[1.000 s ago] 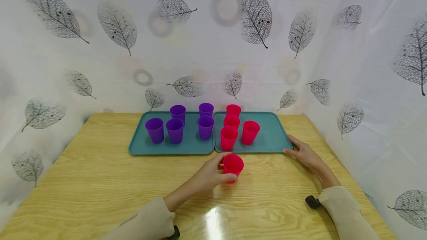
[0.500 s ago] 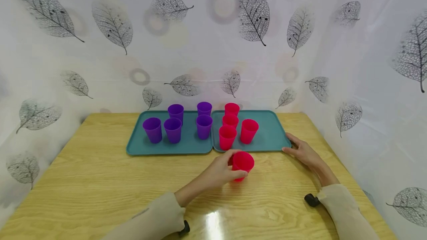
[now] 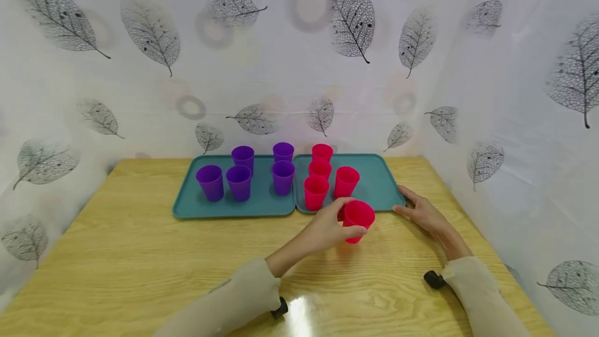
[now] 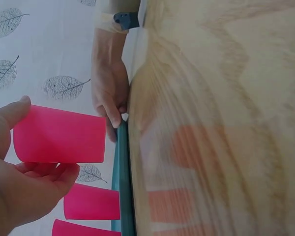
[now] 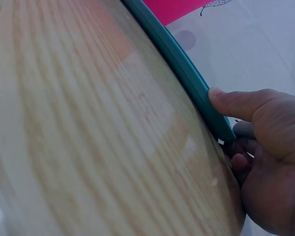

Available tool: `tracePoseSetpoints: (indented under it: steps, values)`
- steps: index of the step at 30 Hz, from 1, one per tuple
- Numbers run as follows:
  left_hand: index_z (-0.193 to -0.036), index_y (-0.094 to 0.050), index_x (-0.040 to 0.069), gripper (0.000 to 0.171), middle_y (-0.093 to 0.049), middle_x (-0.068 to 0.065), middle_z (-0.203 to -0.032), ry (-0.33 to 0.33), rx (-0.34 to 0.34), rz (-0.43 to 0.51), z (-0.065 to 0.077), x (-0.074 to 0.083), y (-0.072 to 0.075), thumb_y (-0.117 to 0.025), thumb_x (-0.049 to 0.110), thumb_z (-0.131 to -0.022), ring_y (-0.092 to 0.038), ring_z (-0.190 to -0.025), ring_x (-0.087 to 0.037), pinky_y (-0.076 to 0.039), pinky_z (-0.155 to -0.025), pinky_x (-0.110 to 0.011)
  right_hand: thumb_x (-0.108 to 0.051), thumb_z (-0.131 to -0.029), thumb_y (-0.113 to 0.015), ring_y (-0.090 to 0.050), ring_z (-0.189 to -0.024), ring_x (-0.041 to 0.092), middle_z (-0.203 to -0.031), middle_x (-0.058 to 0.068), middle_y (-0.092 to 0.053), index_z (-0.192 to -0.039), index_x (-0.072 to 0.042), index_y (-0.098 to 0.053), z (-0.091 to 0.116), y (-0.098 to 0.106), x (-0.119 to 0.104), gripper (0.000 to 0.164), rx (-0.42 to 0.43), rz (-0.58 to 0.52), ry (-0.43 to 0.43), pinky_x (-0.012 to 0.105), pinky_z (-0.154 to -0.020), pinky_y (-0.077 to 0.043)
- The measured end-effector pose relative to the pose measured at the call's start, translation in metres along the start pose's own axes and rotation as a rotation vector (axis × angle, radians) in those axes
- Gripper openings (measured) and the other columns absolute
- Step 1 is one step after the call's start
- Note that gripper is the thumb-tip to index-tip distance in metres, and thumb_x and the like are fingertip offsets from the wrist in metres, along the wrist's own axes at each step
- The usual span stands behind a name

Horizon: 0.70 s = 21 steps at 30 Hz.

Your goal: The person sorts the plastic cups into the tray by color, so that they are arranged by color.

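Observation:
My left hand point(image 3: 329, 229) grips a bright pinkish-red plastic cup point(image 3: 359, 221) upright, thumb on the near side, fingers round the back. In the left wrist view this cup point(image 4: 64, 135) is held clear of the wooden table. It hangs just in front of the right-hand teal tray point(image 3: 376, 186), where several matching red cups point(image 3: 316, 194) stand upright on the left half. My right hand point(image 3: 423, 216) holds that tray's near right corner. In the right wrist view, its thumb point(image 5: 241, 104) presses the tray's edge point(image 5: 187, 73) while the fingers curl by the corner.
A second teal tray point(image 3: 262, 191) adjoins on the left, bearing several upright purple cups point(image 3: 238, 185). Behind the trays hangs a white leaf-patterned curtain point(image 3: 290, 82), which also runs down both sides. The wooden tabletop point(image 3: 187, 259) stretches in front.
My left hand has carried the red cup to the right and slightly toward the right-hand tray. My right hand stays at the tray's corner. The head view has shifted slightly.

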<state>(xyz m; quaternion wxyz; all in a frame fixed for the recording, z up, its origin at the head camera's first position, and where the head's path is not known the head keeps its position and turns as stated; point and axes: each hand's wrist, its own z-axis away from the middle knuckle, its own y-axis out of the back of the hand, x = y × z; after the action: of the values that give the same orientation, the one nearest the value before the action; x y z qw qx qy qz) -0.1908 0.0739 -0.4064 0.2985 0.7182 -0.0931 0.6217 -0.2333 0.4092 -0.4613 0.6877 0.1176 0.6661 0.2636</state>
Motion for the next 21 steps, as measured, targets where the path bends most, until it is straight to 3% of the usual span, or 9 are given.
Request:
tracePoseSetpoints:
  steps: [13, 21]
  values:
    - [-0.149, -0.049, 0.006, 0.072, -0.065, -0.007, -0.13, -0.035, 0.073, -0.089, -0.036, 0.009, -0.008, -0.082, 0.03, -0.091, -0.064, -0.107, -0.015, -0.058, -0.08, -0.023, -0.017, -0.102, -0.068, -0.007, -0.154, 0.048, -0.167, 0.031, -0.012, -0.162, 0.006, -0.016, -0.002, -0.002, 0.0, 0.083, 0.003, 0.019, 0.019, 0.062, -0.122, -0.012]
    - [-0.148, -0.051, 0.007, 0.068, -0.065, -0.005, -0.129, -0.033, 0.13, -0.051, -0.062, 0.016, -0.023, -0.082, 0.028, -0.091, -0.062, -0.105, -0.012, -0.056, -0.078, -0.02, -0.018, -0.103, -0.067, -0.01, -0.154, 0.048, -0.167, 0.03, -0.015, -0.162, 0.005, -0.019, -0.002, -0.001, 0.0, 0.08, -0.001, 0.038, 0.039, 0.062, -0.121, -0.015]
